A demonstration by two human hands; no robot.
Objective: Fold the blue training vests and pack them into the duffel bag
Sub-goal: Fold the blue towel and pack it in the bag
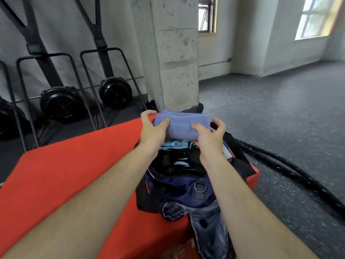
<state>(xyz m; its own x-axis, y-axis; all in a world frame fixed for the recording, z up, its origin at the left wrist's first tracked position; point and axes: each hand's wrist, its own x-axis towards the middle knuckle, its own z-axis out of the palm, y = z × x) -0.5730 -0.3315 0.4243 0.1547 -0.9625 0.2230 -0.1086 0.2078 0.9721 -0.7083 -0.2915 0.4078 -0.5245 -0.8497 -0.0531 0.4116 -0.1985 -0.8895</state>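
Upright exercise machines (113, 92): black, stood against the far-left wall; no part in the task.

Red padded box (74, 174): carries the bag on its right end.

Left hand (152, 128): thumb on top and fingers curled round the far left edge of the vest, gripping it.

Blue training vest (183, 122): folded into a compact flat bundle, held level in the air between both hands, over the far end of the bag's mouth.

Duffel bag (179, 186): navy, unzipped and gaping; light-blue cloth (173, 144) already lies inside.

Right hand (209, 135): thumb on top and fingers round the vest's right end, gripping it.

Thick black rope (280, 165): on the floor at right.

Step in hand, as judged: folding done, packing under way. The next move calls for lowering the bundle level into the opening, both hands letting go together so the folds stay put.
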